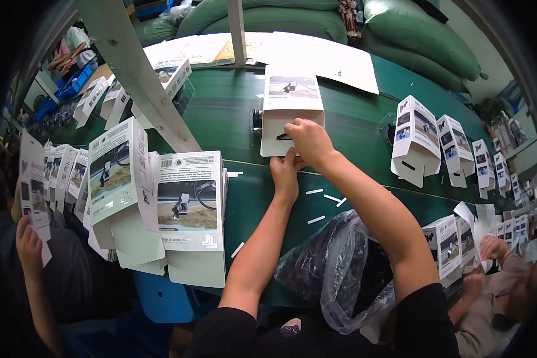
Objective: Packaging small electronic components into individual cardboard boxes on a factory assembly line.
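A white printed cardboard box [292, 89] lies on the green table in front of me, its slotted end flap [274, 126] toward me. My right hand [309, 141] is closed at the flap, its fingertips beside the dark slot. From below, my left hand [284, 172] grips the flap's near edge, thumb up against it. What lies under the curled right fingers is hidden. A clear plastic holder with a black part [257, 118] is at the box's left side.
Similar boxes stand upright at left [188, 203] and right [416, 140]. White paper strips [316, 219] are scattered near my forearms. A clear plastic bag [331, 256] lies by my right arm. A grey post [140, 77] rises at left. Co-workers' hands [28, 241] show on both sides.
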Demonstrator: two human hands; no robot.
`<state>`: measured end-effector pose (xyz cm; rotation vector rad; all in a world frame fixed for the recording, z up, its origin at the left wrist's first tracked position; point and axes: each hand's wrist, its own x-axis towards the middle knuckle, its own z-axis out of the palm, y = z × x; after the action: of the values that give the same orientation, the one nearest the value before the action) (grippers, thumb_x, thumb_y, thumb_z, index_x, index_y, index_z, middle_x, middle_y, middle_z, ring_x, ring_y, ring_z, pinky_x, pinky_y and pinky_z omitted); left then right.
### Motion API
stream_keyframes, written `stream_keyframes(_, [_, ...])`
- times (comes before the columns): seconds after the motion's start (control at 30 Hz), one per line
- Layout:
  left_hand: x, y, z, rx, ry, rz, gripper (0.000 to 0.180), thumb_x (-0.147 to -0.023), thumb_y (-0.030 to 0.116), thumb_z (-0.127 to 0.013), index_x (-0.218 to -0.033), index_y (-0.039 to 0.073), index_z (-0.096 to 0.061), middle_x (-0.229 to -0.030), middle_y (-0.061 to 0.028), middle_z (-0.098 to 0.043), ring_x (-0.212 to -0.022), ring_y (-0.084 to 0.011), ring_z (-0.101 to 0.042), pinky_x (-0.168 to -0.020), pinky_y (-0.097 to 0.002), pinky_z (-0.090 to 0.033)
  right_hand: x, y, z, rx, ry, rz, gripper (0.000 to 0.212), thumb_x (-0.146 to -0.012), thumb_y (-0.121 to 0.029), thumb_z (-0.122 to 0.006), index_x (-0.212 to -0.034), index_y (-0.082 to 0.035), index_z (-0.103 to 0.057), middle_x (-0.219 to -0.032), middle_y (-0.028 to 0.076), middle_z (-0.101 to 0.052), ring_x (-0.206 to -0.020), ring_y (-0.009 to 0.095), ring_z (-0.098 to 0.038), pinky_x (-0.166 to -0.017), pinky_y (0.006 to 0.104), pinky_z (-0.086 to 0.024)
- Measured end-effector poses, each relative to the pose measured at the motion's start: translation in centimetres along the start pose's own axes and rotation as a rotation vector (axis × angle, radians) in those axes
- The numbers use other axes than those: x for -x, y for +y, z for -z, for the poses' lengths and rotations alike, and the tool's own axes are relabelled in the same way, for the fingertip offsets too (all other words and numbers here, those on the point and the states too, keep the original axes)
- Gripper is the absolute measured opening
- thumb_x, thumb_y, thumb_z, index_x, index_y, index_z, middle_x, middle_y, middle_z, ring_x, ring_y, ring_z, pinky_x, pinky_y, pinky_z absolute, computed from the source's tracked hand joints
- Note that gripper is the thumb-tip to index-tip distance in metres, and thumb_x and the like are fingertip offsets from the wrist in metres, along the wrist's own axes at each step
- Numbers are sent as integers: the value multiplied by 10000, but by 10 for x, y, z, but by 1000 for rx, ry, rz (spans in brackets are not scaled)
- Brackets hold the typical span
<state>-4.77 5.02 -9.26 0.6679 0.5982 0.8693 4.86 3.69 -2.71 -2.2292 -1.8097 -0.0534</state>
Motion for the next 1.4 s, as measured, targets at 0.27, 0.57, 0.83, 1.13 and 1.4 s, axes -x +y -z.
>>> stream_keyframes(0.27, [3, 6, 1, -102, 10, 14, 204, -896, 52, -507, -1081, -33, -516, -904, -116, -599, -693, -154, -606, -615, -224, -519, 54, -15, 70, -18, -97, 199, 206, -740, -46, -570, -937, -69, -627, -974, 84, -574, -766, 245, -545, -710, 328, -479])
stream_keyframes(0.57, [5, -7, -2, -96, -189, 179, 304, -907, 128, -509, -1161, -29, -457, -915, -155, -590, -723, -228, -631, -676, -297, -548, 270, -27, 131, -138, -688, 176, 327, -739, -167, -590, -1056, -89, -606, -907, 91, -596, -780, 282, -568, -725, 351, -479])
stream_keyframes(0.83, [2, -12, 14, 6, -225, 134, 290, -941, 270, -441, -1067, 11, -470, -869, -145, -588, -748, -231, -625, -706, -317, -527, 308, -19, 76, -57, -401, 235, 258, -768, -137, -539, -1020, -80, -556, -944, 107, -547, -840, 257, -504, -751, 330, -429])
stream_keyframes(1.13, [-1, -8, 21, 60, -199, 56, 274, -942, 317, -413, -929, 60, -507, -850, -104, -591, -704, -194, -592, -664, -282, -485, 301, -18, 90, -192, -277, 389, 183, -756, -100, -577, -934, -66, -552, -864, 79, -590, -792, 261, -536, -735, 332, -430])
stream_keyframes(1.4, [-6, -18, 14, 76, -165, 40, 239, -950, 291, -407, -907, 72, -494, -808, -75, -574, -654, -153, -575, -610, -247, -476, 353, 54, 11, -1815, 44, 70, 204, -627, -12, -680, -799, -38, -573, -709, 83, -566, -604, 250, -519, -592, 328, -432])
